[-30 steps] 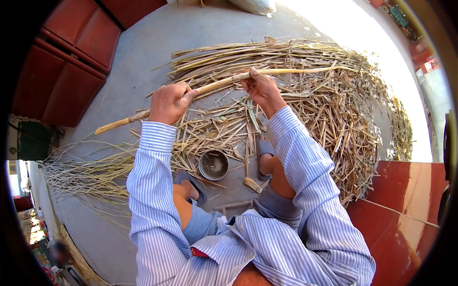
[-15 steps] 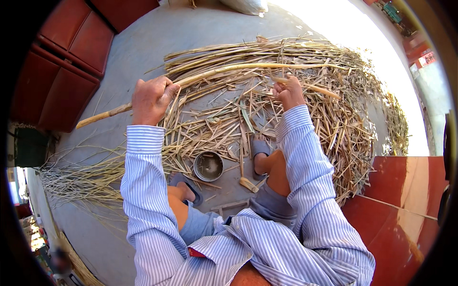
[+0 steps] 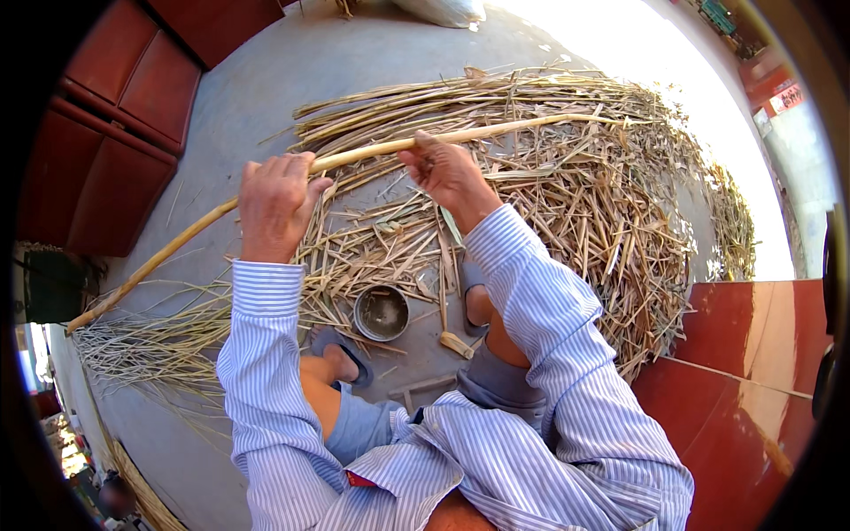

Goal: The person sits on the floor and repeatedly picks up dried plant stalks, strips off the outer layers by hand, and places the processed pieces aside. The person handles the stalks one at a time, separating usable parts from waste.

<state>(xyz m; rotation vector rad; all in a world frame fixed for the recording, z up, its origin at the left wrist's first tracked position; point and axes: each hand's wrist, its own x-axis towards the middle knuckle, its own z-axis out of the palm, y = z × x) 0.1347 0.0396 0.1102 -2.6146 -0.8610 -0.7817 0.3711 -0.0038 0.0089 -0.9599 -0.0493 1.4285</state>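
grey floor (image 3: 239, 97) spreads out around us, bright with sunlight at the far right. red panels (image 3: 708, 389) with a bare tan streak lie at our right, and dark red cabinets (image 3: 133, 88) stand at the upper left. across the floor in front of us we have a broad heap (image 3: 602, 212) of dry leaf strips and husks, thickest at the right, with a bundle (image 3: 390, 111) of straight stalks along its far edge. thin pale stems (image 3: 159, 341) fan out at the left.

our long peeled stalk (image 3: 363, 153) runs crosswise above all this, curving from low at the far left to its thin end over the heap. we wear a blue-and-white striped shirt (image 3: 274, 354). our left hand (image 3: 279, 208) is closed over the stalk, fingers curled round it and thumb poking out to the right; our right hand (image 3: 438, 168) grips it narrowly by the fingertips, farther right. near our feet in grey sandals (image 3: 363, 373) sits a round metal bowl (image 3: 382, 338), and just right of it lies a pale stubby piece of wood (image 3: 457, 345).
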